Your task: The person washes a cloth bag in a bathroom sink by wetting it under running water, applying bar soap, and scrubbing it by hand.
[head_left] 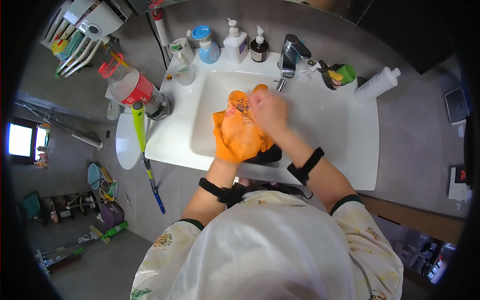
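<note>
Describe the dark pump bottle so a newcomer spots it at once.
Find the white sink, then its back ledge. Between the white pump bottle and the faucet stands the dark brown pump bottle. Unlike the blue and white bottles beyond, its body is dark.

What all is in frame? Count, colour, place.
cloth: 1, orange, over left hand
object: 1, black, beneath cloth, unclear
sink: 1, white, centre
tap: 1, grey, rear rim
pump bottles: 3; blue, white, dark brown; rear rim
cups: 2; white, clear; rear left
tumbler: 1, green, rear right
bottle: 1, white, right rim
big bottle: 1, clear, red label, left
pole: 1, green and blue, left
display: 1, white, red digits, far right
clutter: mixed colours, far left, too small to count
wristbands: 2, black, forearms
right hand: 1, bare, blurred, at cloth
left hand: 1, hidden by cloth
</note>
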{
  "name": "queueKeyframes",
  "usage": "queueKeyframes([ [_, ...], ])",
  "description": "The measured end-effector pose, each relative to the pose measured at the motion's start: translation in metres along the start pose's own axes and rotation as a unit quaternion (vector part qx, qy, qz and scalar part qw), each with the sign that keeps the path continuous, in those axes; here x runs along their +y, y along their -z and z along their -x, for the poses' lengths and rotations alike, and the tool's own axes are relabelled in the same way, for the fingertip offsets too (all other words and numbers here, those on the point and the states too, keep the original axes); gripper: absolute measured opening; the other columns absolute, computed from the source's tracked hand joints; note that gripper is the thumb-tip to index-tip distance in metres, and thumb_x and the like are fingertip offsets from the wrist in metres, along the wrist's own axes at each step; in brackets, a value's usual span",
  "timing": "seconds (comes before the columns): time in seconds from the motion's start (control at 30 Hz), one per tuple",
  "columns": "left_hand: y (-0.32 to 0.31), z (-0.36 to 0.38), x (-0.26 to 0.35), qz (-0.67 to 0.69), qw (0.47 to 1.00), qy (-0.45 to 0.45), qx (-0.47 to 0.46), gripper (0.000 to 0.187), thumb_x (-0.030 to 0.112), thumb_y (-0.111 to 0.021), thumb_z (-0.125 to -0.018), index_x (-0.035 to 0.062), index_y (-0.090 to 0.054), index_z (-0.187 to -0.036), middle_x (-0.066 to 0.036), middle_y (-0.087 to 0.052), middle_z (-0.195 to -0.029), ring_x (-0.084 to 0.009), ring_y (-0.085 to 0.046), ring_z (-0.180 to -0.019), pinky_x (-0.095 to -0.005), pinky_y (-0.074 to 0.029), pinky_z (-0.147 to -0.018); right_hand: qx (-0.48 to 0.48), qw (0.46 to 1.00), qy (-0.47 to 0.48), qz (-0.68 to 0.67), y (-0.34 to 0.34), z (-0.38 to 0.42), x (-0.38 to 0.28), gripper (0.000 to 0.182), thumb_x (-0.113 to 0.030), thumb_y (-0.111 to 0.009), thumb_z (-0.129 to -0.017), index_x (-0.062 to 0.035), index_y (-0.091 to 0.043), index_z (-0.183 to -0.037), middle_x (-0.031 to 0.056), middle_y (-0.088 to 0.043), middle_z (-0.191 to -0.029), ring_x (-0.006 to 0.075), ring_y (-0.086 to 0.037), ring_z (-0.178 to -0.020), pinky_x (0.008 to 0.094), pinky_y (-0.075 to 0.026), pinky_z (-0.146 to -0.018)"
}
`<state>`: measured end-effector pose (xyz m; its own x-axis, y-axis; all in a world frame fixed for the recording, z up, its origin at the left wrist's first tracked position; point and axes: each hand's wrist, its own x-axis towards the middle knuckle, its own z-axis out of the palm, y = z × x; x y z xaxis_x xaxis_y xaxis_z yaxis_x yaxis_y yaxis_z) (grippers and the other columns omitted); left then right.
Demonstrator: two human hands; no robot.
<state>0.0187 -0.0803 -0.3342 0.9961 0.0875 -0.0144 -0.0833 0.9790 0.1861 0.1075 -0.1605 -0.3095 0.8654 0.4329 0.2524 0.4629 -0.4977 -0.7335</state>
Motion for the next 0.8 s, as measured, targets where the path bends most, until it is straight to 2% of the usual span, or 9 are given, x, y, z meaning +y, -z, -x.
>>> queueKeyframes([
  [0.17,-0.017,0.003,0.001,-0.003,1.000,-0.006,0.009,0.039,0.034,-0.051,-0.092,0.0087,-0.049,-0.122,-0.010,-0.057,-0.115,-0.0248,-0.055,-0.104,-0.0377,-0.047,-0.087,-0.034,0.991,0.127,0.008,0.009,-0.005,-0.011,0.032,-0.031,-0.050,-0.091,-0.0073,-0.065,-0.076,0.0142,-0.065,-0.077,0.0362,-0.062,-0.075,0.0453,-0.049,-0.068],
  [0.3,-0.014,0.007,-0.002,-0.179,0.979,-0.054,0.078,0.039,0.033,-0.054,-0.091,0.0085,-0.049,-0.121,-0.010,-0.058,-0.113,-0.0243,-0.056,-0.103,-0.0364,-0.048,-0.085,-0.024,0.995,-0.075,0.065,0.016,-0.026,-0.007,0.030,-0.028,-0.054,-0.088,-0.0064,-0.060,-0.069,0.0126,-0.060,-0.077,0.0347,-0.059,-0.074,0.0449,-0.047,-0.065],
  [0.37,-0.011,0.004,0.002,-0.776,0.571,-0.266,-0.017,0.043,0.033,-0.059,-0.087,0.0070,-0.049,-0.120,-0.011,-0.058,-0.113,-0.0250,-0.056,-0.102,-0.0352,-0.048,-0.084,-0.027,0.976,0.215,0.035,0.012,0.011,-0.027,0.036,-0.031,-0.050,-0.091,-0.0033,-0.062,-0.072,0.0166,-0.061,-0.080,0.0364,-0.061,-0.075,0.0470,-0.048,-0.065],
  [0.5,-0.030,0.010,-0.002,-0.758,0.609,-0.232,0.001,0.044,0.033,-0.060,-0.085,0.0066,-0.050,-0.119,-0.010,-0.059,-0.110,-0.0263,-0.057,-0.100,-0.0359,-0.047,-0.083,-0.008,0.997,0.043,0.067,0.003,-0.015,0.006,0.031,-0.032,-0.056,-0.087,-0.0056,-0.056,-0.071,0.0135,-0.056,-0.075,0.0358,-0.056,-0.070,0.0452,-0.045,-0.062],
  [0.53,-0.037,0.011,-0.006,-0.473,0.864,-0.155,0.079,0.045,0.031,-0.063,-0.080,0.0066,-0.050,-0.116,-0.010,-0.060,-0.106,-0.0280,-0.058,-0.095,-0.0361,-0.047,-0.079,-0.063,0.994,-0.075,0.043,0.013,-0.031,0.009,0.024,-0.028,-0.060,-0.085,-0.0062,-0.055,-0.078,0.0123,-0.054,-0.074,0.0349,-0.054,-0.073,0.0434,-0.044,-0.068],
  [0.57,-0.041,0.010,-0.009,-0.114,0.981,-0.055,0.147,0.047,0.029,-0.067,-0.075,0.0065,-0.051,-0.114,-0.010,-0.062,-0.101,-0.0298,-0.058,-0.091,-0.0362,-0.047,-0.075,-0.062,0.994,-0.082,0.043,0.011,-0.024,0.005,0.024,-0.028,-0.060,-0.085,-0.0062,-0.055,-0.078,0.0123,-0.054,-0.074,0.0349,-0.054,-0.073,0.0434,-0.044,-0.068],
  [0.6,-0.036,0.005,-0.006,-0.114,0.981,-0.050,0.145,0.047,0.029,-0.067,-0.075,0.0065,-0.051,-0.114,-0.010,-0.062,-0.101,-0.0298,-0.058,-0.091,-0.0362,-0.047,-0.075,-0.025,1.000,0.009,0.015,0.005,-0.014,-0.003,0.021,-0.026,-0.060,-0.085,-0.0049,-0.056,-0.083,0.0139,-0.055,-0.080,0.0359,-0.053,-0.079,0.0435,-0.043,-0.073],
  [0.7,-0.033,0.004,0.003,-0.771,0.565,-0.291,0.042,0.042,0.028,-0.064,-0.078,0.0079,-0.052,-0.113,-0.009,-0.063,-0.098,-0.0302,-0.059,-0.087,-0.0365,-0.047,-0.073,0.018,0.980,0.192,-0.048,-0.011,0.010,-0.009,0.017,-0.018,-0.058,-0.085,-0.0022,-0.056,-0.091,0.0181,-0.054,-0.095,0.0385,-0.050,-0.092,0.0459,-0.040,-0.083],
  [0.8,-0.058,0.018,0.010,-0.868,0.456,-0.198,0.003,0.033,0.028,-0.044,-0.096,0.0071,-0.044,-0.121,-0.008,-0.056,-0.110,-0.0215,-0.055,-0.098,-0.0351,-0.047,-0.084,0.081,0.989,0.120,-0.016,-0.027,-0.008,0.015,0.012,-0.010,-0.053,-0.085,-0.0009,-0.054,-0.092,0.0189,-0.052,-0.098,0.0397,-0.050,-0.092,0.0477,-0.041,-0.082],
])
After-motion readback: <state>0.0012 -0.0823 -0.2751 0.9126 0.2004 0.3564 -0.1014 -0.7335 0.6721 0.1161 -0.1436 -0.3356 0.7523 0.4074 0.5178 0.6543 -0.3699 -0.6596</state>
